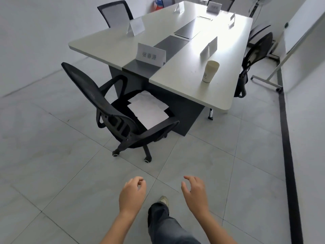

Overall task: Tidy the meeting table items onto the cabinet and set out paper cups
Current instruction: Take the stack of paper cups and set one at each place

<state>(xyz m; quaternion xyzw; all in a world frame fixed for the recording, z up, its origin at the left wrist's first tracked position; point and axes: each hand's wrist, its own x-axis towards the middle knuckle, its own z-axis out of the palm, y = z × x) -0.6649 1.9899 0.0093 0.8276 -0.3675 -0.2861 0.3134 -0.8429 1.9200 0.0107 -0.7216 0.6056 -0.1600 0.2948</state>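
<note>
Paper cup stack (210, 71) on table (184, 85), well beyond left hand (132, 194), right hand (194, 192); both loosely curled, empty.

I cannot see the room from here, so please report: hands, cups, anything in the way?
Left hand, right hand both empty. Paper cup stack upright on table, untouched. Black chair with papers on seat stands between.

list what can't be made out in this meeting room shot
Head view:
- Cabinet: out of frame.
- Paper cup: inside hidden by its own wall; one cup or a stack, unclear.
- Far name card: text too small, washed by glare.
- Papers on the office chair: partly hidden by its backrest and armrest.
</note>
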